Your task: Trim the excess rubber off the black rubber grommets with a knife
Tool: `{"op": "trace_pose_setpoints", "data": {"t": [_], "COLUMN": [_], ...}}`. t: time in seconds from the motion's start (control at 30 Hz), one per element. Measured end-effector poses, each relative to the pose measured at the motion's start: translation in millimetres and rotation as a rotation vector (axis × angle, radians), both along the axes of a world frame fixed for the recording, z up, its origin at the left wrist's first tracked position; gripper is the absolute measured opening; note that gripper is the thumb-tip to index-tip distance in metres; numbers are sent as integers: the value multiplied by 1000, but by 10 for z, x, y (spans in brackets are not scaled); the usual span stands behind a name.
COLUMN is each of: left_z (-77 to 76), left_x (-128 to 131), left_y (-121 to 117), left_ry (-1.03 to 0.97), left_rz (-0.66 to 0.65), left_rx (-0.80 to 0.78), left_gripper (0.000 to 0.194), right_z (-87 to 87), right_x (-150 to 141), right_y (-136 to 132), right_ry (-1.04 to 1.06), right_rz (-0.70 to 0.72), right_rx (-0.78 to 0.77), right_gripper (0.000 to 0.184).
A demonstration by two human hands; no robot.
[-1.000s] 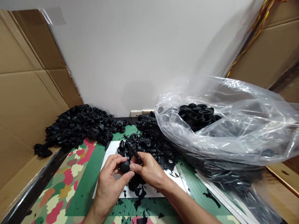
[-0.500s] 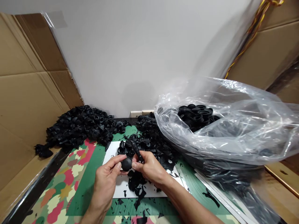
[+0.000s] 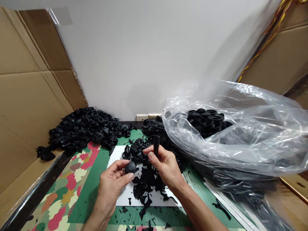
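My left hand (image 3: 111,186) holds a round black rubber part (image 3: 131,167) between thumb and fingertips, above a white board (image 3: 125,199). My right hand (image 3: 166,167) pinches a narrow black rubber piece (image 3: 157,144) upright between thumb and forefinger. The two hands are apart, and the piece no longer touches the round part. Black rubber trimmings (image 3: 144,184) lie scattered on the board just below and between my hands. A small cluster of black ribbed rubber boots (image 3: 133,152) sits just beyond them.
A heap of black ribbed rubber boots (image 3: 81,131) lies at the back left against cardboard sheets (image 3: 31,96). A clear plastic bag (image 3: 252,144) holding more boots fills the right side. Under the board lies a green camouflage-patterned mat (image 3: 84,189), littered with black scraps.
My right hand has moved up and to the right, away from the round part, drawing the narrow piece off it. The piece now stands more upright. My left hand still holds the round part.
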State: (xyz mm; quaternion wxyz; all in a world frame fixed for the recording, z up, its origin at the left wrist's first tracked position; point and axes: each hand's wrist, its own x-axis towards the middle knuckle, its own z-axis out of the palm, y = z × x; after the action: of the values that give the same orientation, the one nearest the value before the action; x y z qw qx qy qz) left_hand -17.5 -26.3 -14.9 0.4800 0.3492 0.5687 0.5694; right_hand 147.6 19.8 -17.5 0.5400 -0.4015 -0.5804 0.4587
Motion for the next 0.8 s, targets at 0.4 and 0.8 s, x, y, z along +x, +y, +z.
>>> {"op": "trace_pose_setpoints", "data": {"t": [0.4,0.8], "left_z": [-35,-97], "left_x": [-26,-7], "left_y": [9,18], "left_ry": [-73,3], "left_rz": [-2,60], "left_rx": [-47,-74], "left_gripper": [39,34], "right_z": [-79,-75], "right_x": [-80,-202], "right_y": [6,-168], "right_ry": [340,88], "right_rz": [121,-21], "right_rx": [-108,43], "right_gripper": [25,11]}}
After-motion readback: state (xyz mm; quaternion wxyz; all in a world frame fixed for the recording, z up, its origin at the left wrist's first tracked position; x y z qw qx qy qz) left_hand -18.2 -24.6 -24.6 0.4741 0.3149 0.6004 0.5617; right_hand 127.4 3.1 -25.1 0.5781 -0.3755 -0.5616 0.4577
